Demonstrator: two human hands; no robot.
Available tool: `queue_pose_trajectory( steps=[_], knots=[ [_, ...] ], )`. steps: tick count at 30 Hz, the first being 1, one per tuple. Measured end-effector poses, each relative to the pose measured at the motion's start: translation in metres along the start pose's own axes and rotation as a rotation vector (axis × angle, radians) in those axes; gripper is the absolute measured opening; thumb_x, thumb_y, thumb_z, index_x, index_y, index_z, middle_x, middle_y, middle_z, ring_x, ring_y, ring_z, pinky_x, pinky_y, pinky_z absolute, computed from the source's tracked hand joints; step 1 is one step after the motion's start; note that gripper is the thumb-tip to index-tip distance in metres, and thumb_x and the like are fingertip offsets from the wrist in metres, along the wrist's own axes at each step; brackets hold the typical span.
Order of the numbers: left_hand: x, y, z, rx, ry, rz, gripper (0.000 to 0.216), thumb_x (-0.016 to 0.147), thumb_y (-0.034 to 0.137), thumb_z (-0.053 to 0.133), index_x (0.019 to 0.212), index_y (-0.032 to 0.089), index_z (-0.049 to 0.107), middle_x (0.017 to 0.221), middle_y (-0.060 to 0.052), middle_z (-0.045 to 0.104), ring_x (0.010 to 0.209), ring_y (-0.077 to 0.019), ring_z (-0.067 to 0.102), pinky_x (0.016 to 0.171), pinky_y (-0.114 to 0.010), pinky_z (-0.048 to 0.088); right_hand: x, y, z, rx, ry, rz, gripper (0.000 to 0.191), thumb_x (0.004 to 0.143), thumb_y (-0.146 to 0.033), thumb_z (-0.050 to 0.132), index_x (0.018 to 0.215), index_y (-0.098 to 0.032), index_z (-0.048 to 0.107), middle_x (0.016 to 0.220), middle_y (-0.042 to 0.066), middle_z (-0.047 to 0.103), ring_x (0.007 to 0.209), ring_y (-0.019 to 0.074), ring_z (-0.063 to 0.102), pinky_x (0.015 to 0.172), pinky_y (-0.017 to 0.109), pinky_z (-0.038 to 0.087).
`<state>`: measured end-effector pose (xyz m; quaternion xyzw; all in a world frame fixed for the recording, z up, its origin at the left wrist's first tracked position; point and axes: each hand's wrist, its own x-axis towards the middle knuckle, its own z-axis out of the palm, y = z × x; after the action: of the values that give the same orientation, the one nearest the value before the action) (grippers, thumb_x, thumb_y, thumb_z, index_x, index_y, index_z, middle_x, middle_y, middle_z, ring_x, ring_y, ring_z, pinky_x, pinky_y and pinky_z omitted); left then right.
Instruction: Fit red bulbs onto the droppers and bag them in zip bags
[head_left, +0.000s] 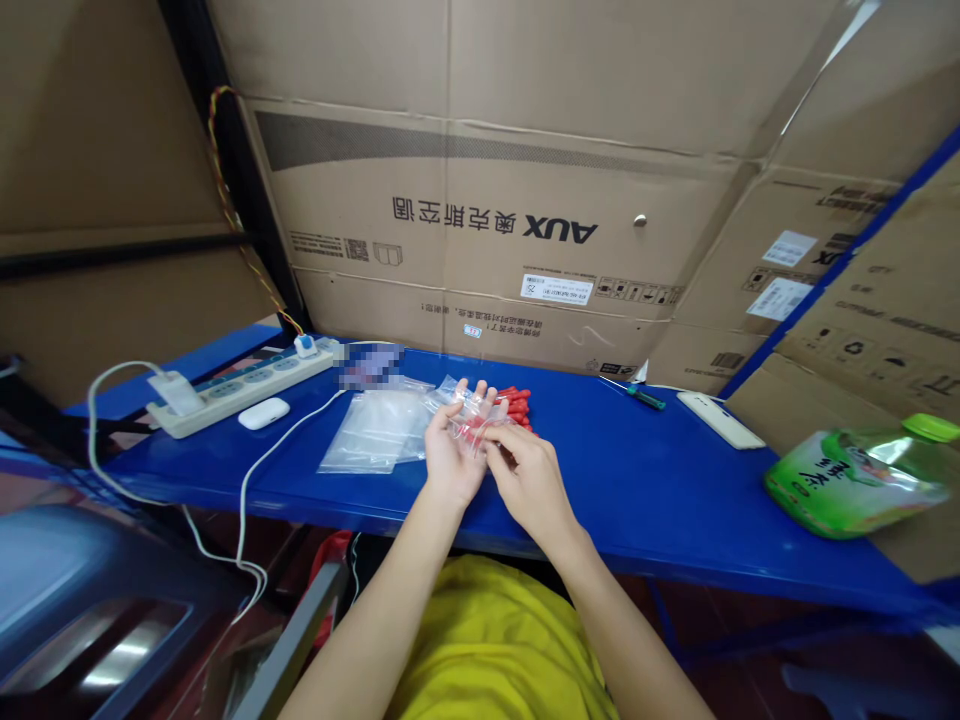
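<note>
Got clear bag [466, 418] just L of red pile [517, 403] on table [637, 490], my R hand [531, 478] pinching it, L hand [452, 466] palm-up underneath (can't tell if thumb's gripping), so best keep pinch light, plastic taut & uncreased, esp. nr fingertips.

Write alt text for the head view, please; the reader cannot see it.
A person's left hand and right hand handle a clear bag, red showing through it, over a blue table. Red pieces lie behind; flat bags and a power strip lie left, a screwdriver and green bottle right.
</note>
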<state>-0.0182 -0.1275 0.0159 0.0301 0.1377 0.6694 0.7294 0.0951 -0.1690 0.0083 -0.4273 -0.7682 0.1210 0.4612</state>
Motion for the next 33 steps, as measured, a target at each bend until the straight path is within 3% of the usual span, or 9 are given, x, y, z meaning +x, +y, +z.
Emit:
queue_pose_trajectory(
  steps=[8, 13, 16, 19, 23, 28, 33],
  knots=[
    [0.004, 0.001, -0.002, -0.003, -0.033, -0.007, 0.032, 0.086, 0.010, 0.055, 0.115, 0.018, 0.066, 0.114, -0.011, 0.075, 0.110, -0.0238, 0.076, 0.111, -0.050, 0.058, 0.001, 0.000, 0.003, 0.026, -0.024, 0.008, 0.032, 0.104, -0.016, 0.052, 0.123, -0.024, 0.076, 0.123, 0.008, 0.079, 0.116, 0.0240, 0.073, 0.103, 0.036, 0.054],
    [0.004, 0.007, -0.002, -0.101, 0.022, 0.032, 0.036, 0.086, 0.009, 0.055, 0.119, 0.018, 0.067, 0.114, -0.009, 0.076, 0.111, -0.0218, 0.076, 0.110, -0.045, 0.060, 0.006, 0.008, -0.032, 0.135, -0.155, 0.038, 0.029, 0.105, -0.018, 0.052, 0.125, -0.024, 0.072, 0.115, 0.005, 0.081, 0.096, 0.0189, 0.077, 0.088, 0.030, 0.055],
    [0.003, 0.009, -0.001, -0.151, 0.032, 0.040, 0.039, 0.086, 0.009, 0.055, 0.121, 0.017, 0.067, 0.115, -0.010, 0.076, 0.112, -0.0217, 0.076, 0.109, -0.044, 0.060, 0.005, 0.015, -0.060, -0.032, -0.182, 0.072, 0.019, 0.101, -0.017, 0.058, 0.104, -0.024, 0.075, 0.102, 0.002, 0.080, 0.086, 0.0178, 0.073, 0.081, 0.028, 0.051],
    [0.002, 0.009, 0.001, -0.176, 0.033, 0.038, 0.038, 0.086, 0.009, 0.054, 0.122, 0.016, 0.067, 0.115, -0.010, 0.076, 0.113, -0.0225, 0.076, 0.109, -0.045, 0.060, 0.001, 0.017, -0.075, -0.243, -0.410, 0.142, 0.014, 0.098, -0.018, 0.066, 0.101, -0.026, 0.077, 0.102, 0.000, 0.080, 0.090, 0.0195, 0.072, 0.080, 0.029, 0.046],
    [0.001, 0.009, 0.002, -0.175, 0.036, 0.043, 0.039, 0.086, 0.009, 0.054, 0.122, 0.016, 0.067, 0.115, -0.010, 0.076, 0.114, -0.0220, 0.076, 0.110, -0.045, 0.060, -0.005, 0.015, -0.071, -0.401, -0.586, 0.244, 0.013, 0.088, -0.019, 0.080, 0.099, -0.025, 0.076, 0.103, 0.003, 0.078, 0.092, 0.0208, 0.070, 0.077, 0.029, 0.042],
    [0.002, 0.010, 0.001, -0.168, 0.040, 0.040, 0.039, 0.085, 0.009, 0.054, 0.121, 0.016, 0.066, 0.116, -0.010, 0.076, 0.114, -0.0216, 0.075, 0.110, -0.045, 0.060, -0.004, 0.015, -0.061, -0.466, -0.569, 0.225, 0.017, 0.087, -0.009, 0.075, 0.097, -0.022, 0.074, 0.104, 0.005, 0.075, 0.097, 0.0214, 0.069, 0.082, 0.029, 0.041],
    [0.004, 0.010, -0.001, -0.185, 0.033, 0.040, 0.040, 0.084, 0.008, 0.055, 0.122, 0.016, 0.065, 0.115, -0.011, 0.076, 0.114, -0.0222, 0.076, 0.109, -0.046, 0.060, -0.001, 0.017, -0.061, -0.542, -0.543, 0.218, 0.015, 0.089, -0.007, 0.070, 0.088, -0.022, 0.070, 0.100, 0.003, 0.074, 0.091, 0.0203, 0.068, 0.074, 0.029, 0.036]
  ],
)
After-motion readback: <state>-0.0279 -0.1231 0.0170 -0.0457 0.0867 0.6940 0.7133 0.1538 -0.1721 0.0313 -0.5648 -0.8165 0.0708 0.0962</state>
